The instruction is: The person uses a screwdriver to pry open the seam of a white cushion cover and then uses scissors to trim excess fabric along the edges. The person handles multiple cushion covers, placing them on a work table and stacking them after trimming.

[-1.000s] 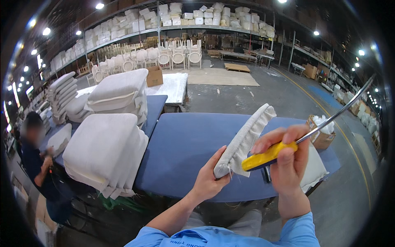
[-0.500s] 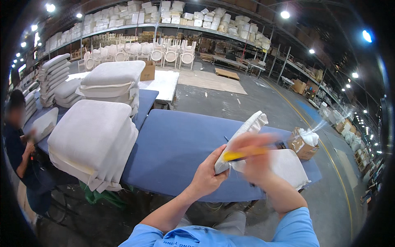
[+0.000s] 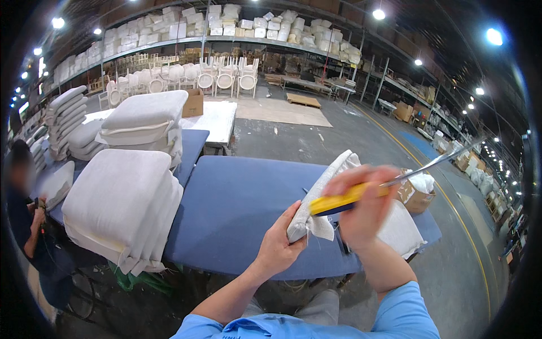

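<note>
An off-white fabric-covered seat pad (image 3: pixel 319 192) stands on its edge above the blue table. My left hand (image 3: pixel 280 240) is closed round its near lower end, thumb on one face. A loose flap of white cloth (image 3: pixel 320 227) hangs from that end. My right hand (image 3: pixel 367 209), slightly blurred, grips a tool with a yellow and dark handle (image 3: pixel 341 202). The handle's end lies close to the pad; I cannot tell if it touches. A long thin metal shaft or blade (image 3: pixel 435 164) sticks out behind the hand, up to the right. Its exact kind is unclear.
Stacked white pads (image 3: pixel 118 198) stand left on the padded blue table (image 3: pixel 226 209). Another pad (image 3: pixel 398 229) lies right of my hand, near a carton (image 3: pixel 416 198) of white material. A dark item (image 3: pixel 342 240) rests beneath my right hand. Far left, a co-worker (image 3: pixel 31 220) handles another pad.
My right hand's blur has lessened, and the tool's metal part now shows clearly, pointing up right. My left hand still holds the pad. The whole view has shifted slightly.
</note>
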Demonstrator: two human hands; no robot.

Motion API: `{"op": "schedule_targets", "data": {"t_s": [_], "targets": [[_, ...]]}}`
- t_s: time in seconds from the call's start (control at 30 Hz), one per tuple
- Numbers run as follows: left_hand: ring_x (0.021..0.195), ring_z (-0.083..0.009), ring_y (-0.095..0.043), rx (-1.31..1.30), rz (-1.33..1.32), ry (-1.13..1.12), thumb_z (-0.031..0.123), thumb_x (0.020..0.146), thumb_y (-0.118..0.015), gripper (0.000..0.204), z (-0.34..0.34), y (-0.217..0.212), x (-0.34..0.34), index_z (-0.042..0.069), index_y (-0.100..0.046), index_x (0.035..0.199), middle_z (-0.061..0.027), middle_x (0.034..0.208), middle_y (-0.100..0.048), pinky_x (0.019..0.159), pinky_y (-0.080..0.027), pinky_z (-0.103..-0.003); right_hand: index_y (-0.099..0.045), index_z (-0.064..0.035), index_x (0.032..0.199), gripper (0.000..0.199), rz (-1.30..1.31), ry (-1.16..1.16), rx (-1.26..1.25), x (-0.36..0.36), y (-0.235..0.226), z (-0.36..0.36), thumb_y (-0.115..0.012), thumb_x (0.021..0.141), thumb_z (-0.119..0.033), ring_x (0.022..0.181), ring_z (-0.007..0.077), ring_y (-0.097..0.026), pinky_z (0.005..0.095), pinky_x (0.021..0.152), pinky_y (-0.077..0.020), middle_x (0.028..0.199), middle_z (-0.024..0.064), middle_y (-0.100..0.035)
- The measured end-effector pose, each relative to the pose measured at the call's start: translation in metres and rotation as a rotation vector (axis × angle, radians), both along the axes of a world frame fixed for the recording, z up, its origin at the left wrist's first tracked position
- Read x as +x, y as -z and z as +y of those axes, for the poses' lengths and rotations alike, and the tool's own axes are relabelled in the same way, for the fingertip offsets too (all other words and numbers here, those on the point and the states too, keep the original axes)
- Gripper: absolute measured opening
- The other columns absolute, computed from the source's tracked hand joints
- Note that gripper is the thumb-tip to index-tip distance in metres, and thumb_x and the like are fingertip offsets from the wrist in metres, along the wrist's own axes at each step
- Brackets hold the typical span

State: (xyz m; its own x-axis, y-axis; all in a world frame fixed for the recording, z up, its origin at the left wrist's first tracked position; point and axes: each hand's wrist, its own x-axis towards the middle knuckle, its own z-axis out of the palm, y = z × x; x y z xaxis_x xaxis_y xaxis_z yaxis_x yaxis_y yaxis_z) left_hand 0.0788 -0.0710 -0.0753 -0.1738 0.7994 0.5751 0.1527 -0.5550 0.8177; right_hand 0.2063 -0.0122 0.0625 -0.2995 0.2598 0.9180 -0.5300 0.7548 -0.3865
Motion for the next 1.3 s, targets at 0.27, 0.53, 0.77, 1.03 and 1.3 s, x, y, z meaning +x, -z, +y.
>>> {"op": "schedule_targets", "data": {"t_s": [0.27, 0.53, 0.77, 1.03, 1.3], "targets": [[0.127, -0.0222, -0.063, -0.029, 0.077, -0.026, 0.005, 0.092, -0.074, 0.075, -0.005, -0.004, 0.012, -0.004, -0.038, 0.158, -0.0194, 0.142, -0.061, 0.106, -0.048, -0.033, -0.046, -0.0131, 0.122, 0.019, 0.413, 0.280, -0.395, 0.073, 0.016, 0.036, -0.050, 0.114, -0.029, 0.076, 0.0212, -0.066, 0.0351, 0.067, -0.0578, 0.085, 0.0091, -0.065], [0.136, -0.0317, -0.059, 0.050, 0.121, -0.061, 0.005, 0.090, -0.075, 0.078, -0.002, 0.004, 0.011, -0.003, -0.039, 0.158, -0.0233, 0.151, -0.054, 0.110, -0.048, -0.036, -0.047, -0.0152, 0.118, 0.018, 0.196, 0.607, -0.581, 0.126, 0.057, 0.038, -0.048, 0.115, -0.033, 0.074, 0.0156, -0.070, 0.0224, 0.052, -0.0451, 0.086, 0.0054, -0.067], [0.138, -0.0495, -0.054, 0.376, 0.392, -0.172, -0.002, 0.083, -0.074, 0.067, -0.002, -0.009, 0.006, 0.011, -0.056, 0.147, -0.0265, 0.161, -0.042, 0.110, -0.050, -0.046, -0.045, -0.0141, 0.118, 0.018, 0.131, 0.642, -0.377, 0.106, 0.022, 0.057, -0.046, 0.115, -0.032, 0.076, 0.0157, -0.070, 0.0213, 0.050, -0.0429, 0.090, 0.0078, -0.068], [0.140, -0.0491, -0.053, 0.311, 0.272, -0.031, -0.007, 0.079, -0.073, 0.052, 0.002, -0.001, 0.010, 0.011, -0.063, 0.126, -0.0278, 0.158, -0.044, 0.105, -0.053, -0.048, -0.042, -0.0101, 0.117, 0.013, -0.224, 0.592, -0.128, 0.046, 0.032, 0.109, -0.049, 0.114, -0.020, 0.077, 0.0158, -0.067, 0.0297, 0.071, -0.0526, 0.088, 0.0072, -0.063], [0.139, -0.0475, -0.054, 0.309, 0.267, -0.025, -0.008, 0.078, -0.073, 0.051, 0.005, -0.005, 0.011, 0.011, -0.061, 0.124, -0.0283, 0.157, -0.045, 0.105, -0.053, -0.047, -0.039, -0.0126, 0.116, 0.012, -0.181, 0.573, -0.147, 0.055, 0.036, 0.138, -0.044, 0.116, -0.024, 0.075, 0.0131, -0.067, 0.0235, 0.062, -0.0485, 0.088, 0.0079, -0.066]]}}
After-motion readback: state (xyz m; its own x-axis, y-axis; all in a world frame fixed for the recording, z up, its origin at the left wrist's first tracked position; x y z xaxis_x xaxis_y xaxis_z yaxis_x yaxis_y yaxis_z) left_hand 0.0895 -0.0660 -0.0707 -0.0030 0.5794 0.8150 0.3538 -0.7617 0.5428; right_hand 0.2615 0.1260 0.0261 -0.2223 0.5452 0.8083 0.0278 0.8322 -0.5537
